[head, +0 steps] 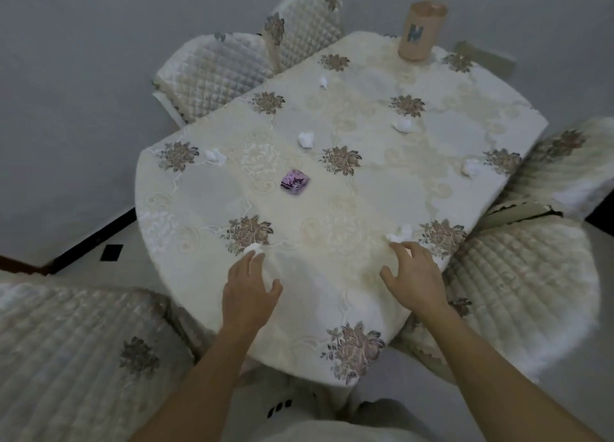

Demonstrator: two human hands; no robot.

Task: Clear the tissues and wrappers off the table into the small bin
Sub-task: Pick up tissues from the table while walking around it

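Note:
Several crumpled white tissues lie scattered on the cream floral tablecloth (332, 292). One tissue (254, 248) touches the fingertips of my left hand (247, 285), which is spread open. Another tissue (400, 235) lies just beyond the fingertips of my right hand (413, 277), also open. More tissues sit at mid-table (305, 139), left (215, 156), right (471, 166), upper right (402, 124) and far (323, 82). A purple wrapper (295, 182) lies in the middle. The small tan bin (420, 33) stands at the table's far edge.
Quilted chairs surround the table: one at near left (83, 358), one at near right (518, 292), one at right (571, 162), two at the far left (216, 73). A grey wall runs behind.

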